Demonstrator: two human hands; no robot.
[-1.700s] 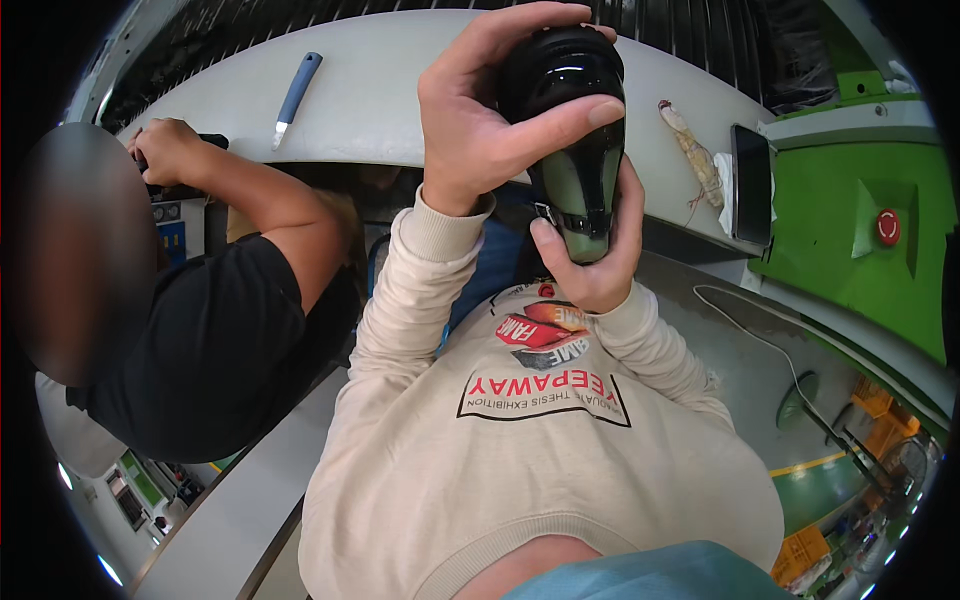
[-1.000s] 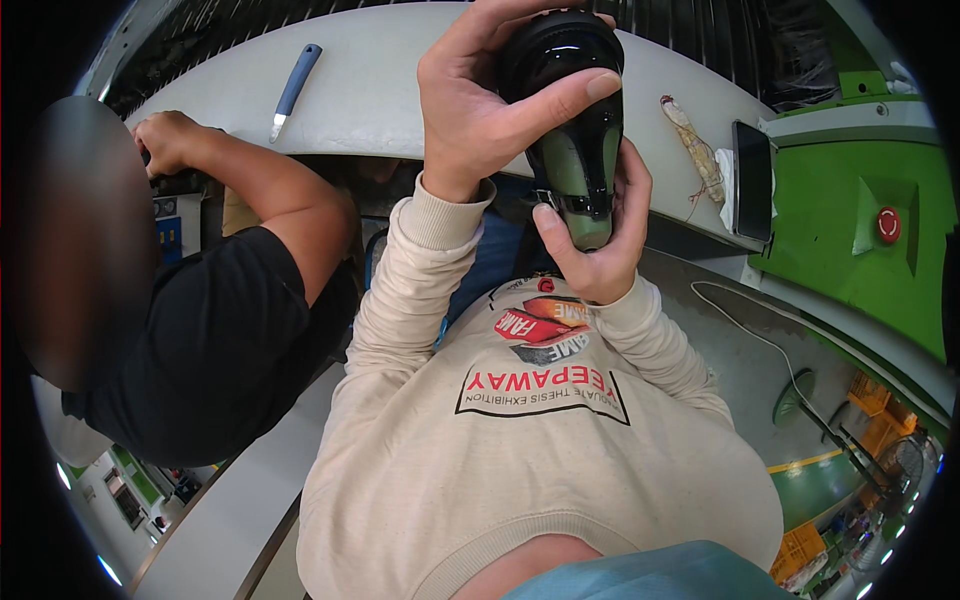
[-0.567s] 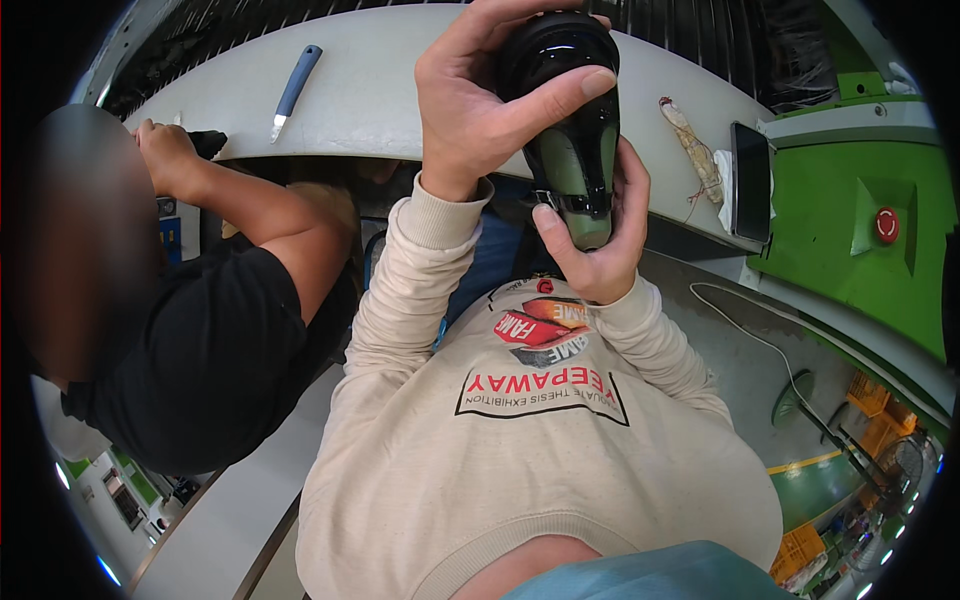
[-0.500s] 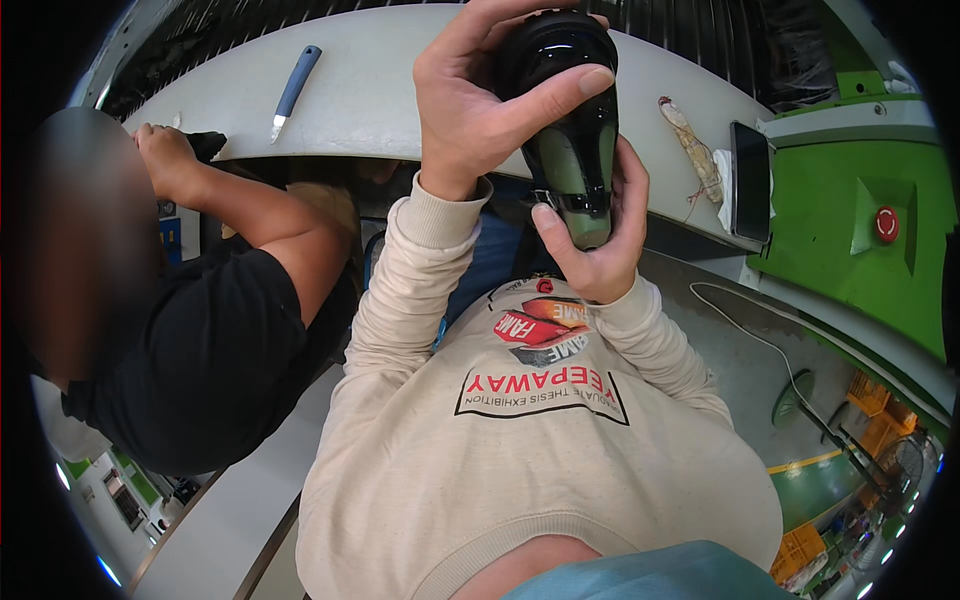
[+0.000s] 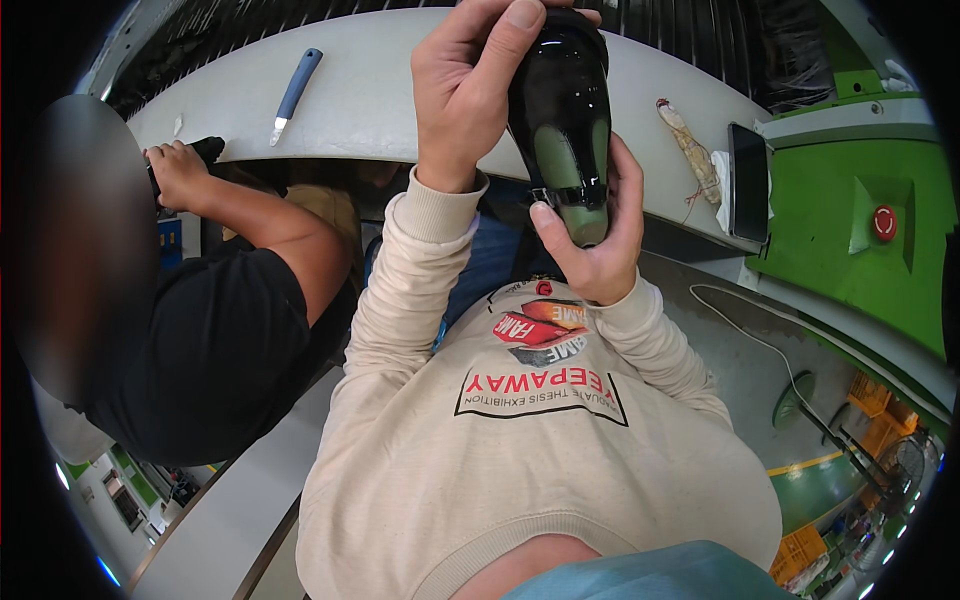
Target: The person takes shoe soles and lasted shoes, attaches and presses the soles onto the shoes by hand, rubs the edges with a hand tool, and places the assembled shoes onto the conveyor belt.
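Above my lap, level with the near edge of the table, I hold a glossy black shoe (image 5: 560,100) with both hands. Its toe points away from me, and a narrow buckled strap crosses its opening. Green shows inside; I cannot tell whether it is an insole or a form. My left hand (image 5: 470,95) grips the toe end, thumb up along its left side, other fingers partly cut off by the upper edge. Around the heel end wraps my right hand (image 5: 605,235), thumb on the left by the buckle and fingers on the right.
On the pale table (image 5: 380,90) lie a blue-handled knife (image 5: 296,95), a wrapped tool-like stick (image 5: 688,150) and a dark phone-like slab (image 5: 748,183). A co-worker's hand (image 5: 182,172) holds something black at left. A green machine (image 5: 850,200) with a red button (image 5: 885,223) stands right.
My left thumb has lifted off the shoe's top and shifted to its left side near the toe. My right hand stays at the heel. The co-worker's hand has moved slightly.
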